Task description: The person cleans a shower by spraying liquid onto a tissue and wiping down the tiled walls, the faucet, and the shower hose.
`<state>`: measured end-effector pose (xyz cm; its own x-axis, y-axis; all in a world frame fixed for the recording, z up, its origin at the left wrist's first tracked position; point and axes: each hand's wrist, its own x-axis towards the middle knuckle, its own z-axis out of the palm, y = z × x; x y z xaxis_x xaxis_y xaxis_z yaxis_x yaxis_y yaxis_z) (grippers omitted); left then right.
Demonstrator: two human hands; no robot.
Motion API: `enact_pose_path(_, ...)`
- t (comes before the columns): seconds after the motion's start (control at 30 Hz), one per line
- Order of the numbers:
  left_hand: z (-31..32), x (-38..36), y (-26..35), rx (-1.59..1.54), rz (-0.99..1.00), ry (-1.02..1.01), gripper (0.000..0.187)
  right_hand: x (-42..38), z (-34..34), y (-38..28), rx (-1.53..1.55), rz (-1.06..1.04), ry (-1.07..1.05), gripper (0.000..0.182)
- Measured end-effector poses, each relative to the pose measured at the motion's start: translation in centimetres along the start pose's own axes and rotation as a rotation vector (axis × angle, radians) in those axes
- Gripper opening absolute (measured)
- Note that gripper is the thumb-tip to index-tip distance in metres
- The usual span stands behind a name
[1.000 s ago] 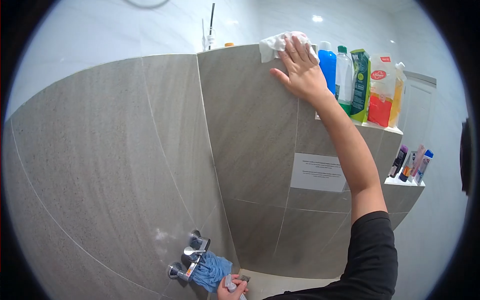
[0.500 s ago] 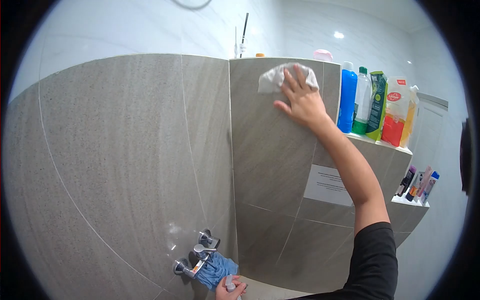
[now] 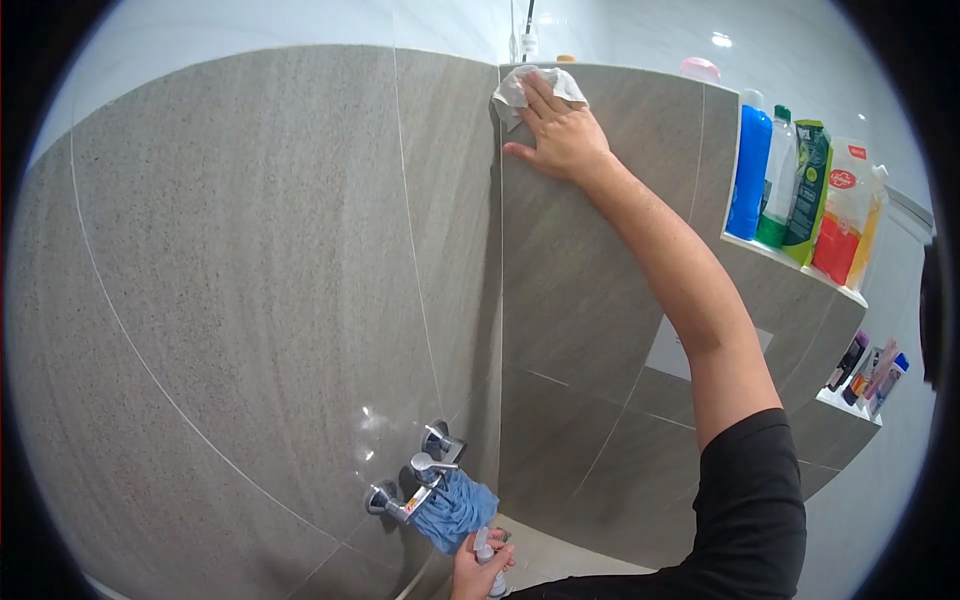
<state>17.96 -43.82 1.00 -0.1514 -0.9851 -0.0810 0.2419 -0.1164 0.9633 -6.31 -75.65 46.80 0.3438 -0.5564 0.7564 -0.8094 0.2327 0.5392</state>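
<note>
My right hand [image 3: 566,140] lies over a white cloth [image 3: 508,98], its fingers spread and pressing the cloth flat against the grey tiled wall [image 3: 600,270]. The cloth touches the tiles near the inner corner, just under the top ledge. Low in the view, my left hand [image 3: 468,574] is closed around a small spray bottle [image 3: 488,556] with a pale nozzle. Just above that hand, a blue cloth [image 3: 455,510] hangs over the chrome mixer tap [image 3: 428,463].
Several bottles and pouches stand on the right-hand shelf step, among them a blue bottle [image 3: 749,170] and a red refill pouch [image 3: 838,240]. Tubes [image 3: 868,375] stand on the lower step. A pink item [image 3: 701,70] sits on the top ledge. A paper notice [image 3: 672,350] is on the wall.
My right hand has slid the white cloth left along the wall, up to the corner. The camera view has shifted, so the wall and tap sit further right and higher. My left hand still grips the bottle.
</note>
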Motion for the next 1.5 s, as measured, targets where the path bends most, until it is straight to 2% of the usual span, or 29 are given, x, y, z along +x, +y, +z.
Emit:
enact_pose_path(0.13, -0.2, -0.4, 0.5, -0.017, -0.099, 0.031, 0.038, -1.7, 2.3, -2.9, 0.048, -0.06, 0.07, 0.083)
enact_pose_path(0.2, -0.4, -0.5, 0.0, -0.075, -0.045, 0.078, 0.038, -3.2, 3.0, -4.4, 0.088, -0.071, 0.02, 0.086)
enact_pose_path(0.33, -0.7, -0.6, 0.9, -0.108, -0.076, 0.084, 0.033, -8.3, 4.0, -7.7, 0.04, -0.13, -0.055, 0.088)
enact_pose_path(0.43, -0.8, -0.7, 1.1, -0.095, -0.103, 0.093, 0.033, -12.2, 5.5, -10.3, 0.046, -0.232, -0.217, 0.09)
enact_pose_path(0.73, -1.0, -2.3, 1.0, -0.107, -0.089, 0.117, 0.033, -19.5, 9.3, -14.7, 0.121, -0.294, -0.231, 0.096)
enact_pose_path(0.87, -1.1, -3.3, 0.9, -0.107, -0.085, 0.14, 0.035, -23.9, 10.9, -17.1, 0.112, -0.349, -0.332, 0.098)
enact_pose_path(0.93, -1.2, -3.9, 0.8, -0.112, -0.085, 0.145, 0.034, -26.7, 11.9, -18.7, 0.143, -0.419, -0.517, 0.101)
enact_pose_path(1.1, -1.5, -5.4, 0.7, -0.102, -0.078, 0.171, 0.034, -36.3, 15.3, -21.8, 0.122, -0.595, -0.478, 0.102)
enact_pose_path(1.17, -1.6, -5.8, 0.8, -0.091, -0.082, 0.171, 0.036, -38.6, 15.6, -21.7, 0.217, -0.638, -0.578, 0.099)
enact_pose_path(1.27, -2.0, -6.2, 0.2, -0.086, -0.105, 0.204, 0.037, -37.8, 15.9, -20.5, 0.242, -0.641, -0.52, 0.09)
enact_pose_path(1.3, -2.0, -6.3, 0.2, -0.084, -0.102, 0.201, 0.037, -36.9, 16.2, -19.9, 0.308, -0.549, -0.451, 0.083)
enact_pose_path(1.37, -1.9, -6.1, 0.3, -0.085, -0.093, 0.222, 0.035, -31.9, 14.7, -17.2, 0.324, -0.479, -0.382, 0.073)
enact_pose_path(1.4, -1.8, -5.9, 0.3, -0.082, -0.095, 0.214, 0.035, -29.0, 13.1, -15.2, 0.175, -0.494, -0.297, 0.066)
enact_pose_path(1.43, -1.9, -5.7, 0.2, -0.109, -0.096, 0.2, 0.034, -25.3, 10.4, -12.8, 0.314, -0.414, -0.409, 0.062)
enact_pose_path(1.5, -2.2, -5.3, 0.2, -0.128, -0.101, 0.187, 0.034, -19.1, 6.0, -8.3, 0.215, -0.375, -0.28, 0.059)
